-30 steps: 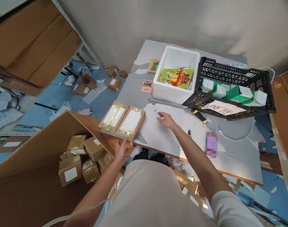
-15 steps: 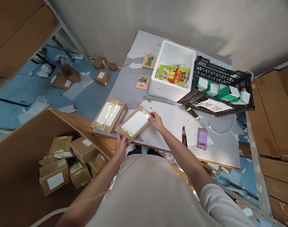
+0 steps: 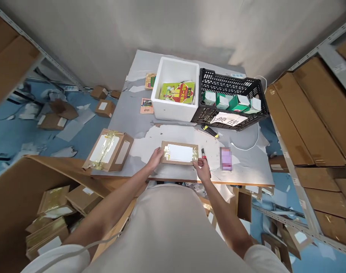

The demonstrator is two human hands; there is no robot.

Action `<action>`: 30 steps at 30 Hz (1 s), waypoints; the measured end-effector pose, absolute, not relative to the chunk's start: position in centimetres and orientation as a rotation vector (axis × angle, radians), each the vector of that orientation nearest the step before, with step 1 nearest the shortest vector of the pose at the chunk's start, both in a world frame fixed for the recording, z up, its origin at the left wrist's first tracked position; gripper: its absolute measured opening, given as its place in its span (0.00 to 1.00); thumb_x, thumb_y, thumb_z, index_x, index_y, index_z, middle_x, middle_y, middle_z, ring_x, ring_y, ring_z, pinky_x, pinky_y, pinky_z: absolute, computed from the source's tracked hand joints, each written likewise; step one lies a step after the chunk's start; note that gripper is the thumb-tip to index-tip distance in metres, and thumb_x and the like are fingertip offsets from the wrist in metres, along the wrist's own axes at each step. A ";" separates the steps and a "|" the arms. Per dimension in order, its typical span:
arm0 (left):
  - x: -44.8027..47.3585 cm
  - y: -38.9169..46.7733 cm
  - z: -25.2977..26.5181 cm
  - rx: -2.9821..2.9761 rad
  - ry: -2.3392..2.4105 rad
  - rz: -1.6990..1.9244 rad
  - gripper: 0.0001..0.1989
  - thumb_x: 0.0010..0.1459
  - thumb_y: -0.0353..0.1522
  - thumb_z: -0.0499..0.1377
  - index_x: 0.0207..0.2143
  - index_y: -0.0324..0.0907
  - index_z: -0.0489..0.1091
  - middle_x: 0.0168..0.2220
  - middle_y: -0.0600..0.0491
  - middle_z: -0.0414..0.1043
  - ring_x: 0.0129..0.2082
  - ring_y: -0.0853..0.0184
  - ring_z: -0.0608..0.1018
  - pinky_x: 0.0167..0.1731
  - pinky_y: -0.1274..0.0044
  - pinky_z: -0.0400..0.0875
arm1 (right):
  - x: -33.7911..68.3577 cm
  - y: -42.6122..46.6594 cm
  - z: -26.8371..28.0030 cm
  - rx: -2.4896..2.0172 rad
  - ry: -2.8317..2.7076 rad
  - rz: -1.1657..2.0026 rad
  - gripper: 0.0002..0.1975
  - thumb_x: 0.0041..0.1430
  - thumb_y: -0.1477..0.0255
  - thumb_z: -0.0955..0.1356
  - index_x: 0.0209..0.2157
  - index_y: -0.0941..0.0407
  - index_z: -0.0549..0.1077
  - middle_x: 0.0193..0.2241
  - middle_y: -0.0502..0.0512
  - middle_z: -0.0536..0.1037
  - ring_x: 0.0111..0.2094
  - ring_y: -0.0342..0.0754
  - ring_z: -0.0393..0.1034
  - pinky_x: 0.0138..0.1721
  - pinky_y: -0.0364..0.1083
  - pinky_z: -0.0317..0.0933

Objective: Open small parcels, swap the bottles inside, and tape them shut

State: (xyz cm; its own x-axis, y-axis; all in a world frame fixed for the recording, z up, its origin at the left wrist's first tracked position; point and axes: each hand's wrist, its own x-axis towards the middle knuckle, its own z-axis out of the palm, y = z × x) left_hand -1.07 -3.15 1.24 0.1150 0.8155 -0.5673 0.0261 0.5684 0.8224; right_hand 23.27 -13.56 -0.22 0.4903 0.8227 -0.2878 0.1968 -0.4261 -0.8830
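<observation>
Between my two hands is a flat cardboard box (image 3: 180,153) with a white label on top and clear yellowish tape at both ends. My left hand (image 3: 156,157) grips its left end, and my right hand (image 3: 202,167) pinches the lower right corner. Just beyond the right fingers lies a red and black utility knife (image 3: 204,153), partly hidden by that hand. A larger taped cardboard box (image 3: 109,149) with a white label rests on the table at the left, apart from my hands.
A white foam box (image 3: 175,112) holding colourful packets stands beside a black crate (image 3: 232,81) with green-and-white cartons. A yellow and black cutter (image 3: 210,131) and a blurred purple item (image 3: 226,158) lie on the table (image 3: 252,163). A big open carton (image 3: 8,182) with taped boxes stands lower left.
The flat box has moved from beside the larger box to the table's front middle and turned level. Both hands have gone along with it, and the view has shifted.
</observation>
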 end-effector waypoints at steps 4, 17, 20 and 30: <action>-2.1 -4.1 -0.4 0.978 1.266 0.684 0.33 0.48 0.44 0.63 0.55 0.43 0.62 0.58 0.44 0.62 0.59 0.57 0.64 0.56 0.67 0.59 | 24.1 -14.1 -0.8 -1.816 -0.817 1.067 0.25 0.48 0.56 0.69 0.44 0.54 0.66 0.47 0.62 0.72 0.47 0.53 0.69 0.47 0.54 0.65; -3.2 -5.4 -4.2 1.150 1.214 0.617 0.37 0.40 0.45 0.65 0.53 0.40 0.65 0.53 0.45 0.69 0.56 0.56 0.68 0.56 0.66 0.59 | 25.8 -12.8 -3.9 -1.738 -1.027 1.350 0.35 0.43 0.68 0.72 0.54 0.51 0.60 0.51 0.58 0.70 0.53 0.52 0.65 0.53 0.55 0.60; -3.6 -5.0 -4.2 1.304 1.253 0.594 0.34 0.46 0.49 0.60 0.52 0.39 0.65 0.53 0.44 0.68 0.53 0.57 0.70 0.53 0.67 0.63 | 26.0 -12.2 -3.4 -1.673 -1.062 1.378 0.26 0.48 0.66 0.69 0.49 0.54 0.63 0.47 0.59 0.73 0.47 0.51 0.69 0.45 0.50 0.66; -2.2 -2.0 -2.8 1.535 1.502 0.398 0.25 0.57 0.47 0.48 0.40 0.38 0.74 0.38 0.46 0.75 0.39 0.60 0.75 0.43 0.70 0.68 | 26.3 -8.4 -3.0 -2.014 -1.301 1.154 0.23 0.61 0.55 0.57 0.37 0.58 0.72 0.37 0.62 0.76 0.42 0.54 0.69 0.45 0.51 0.61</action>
State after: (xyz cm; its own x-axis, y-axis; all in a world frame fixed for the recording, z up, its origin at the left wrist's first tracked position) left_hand -2.24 -1.97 -2.77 0.2024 0.9105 -0.3606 0.6127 0.1696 0.7719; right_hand 26.25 -8.43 -2.95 0.1939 0.8987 -0.3934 0.4979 -0.4356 -0.7499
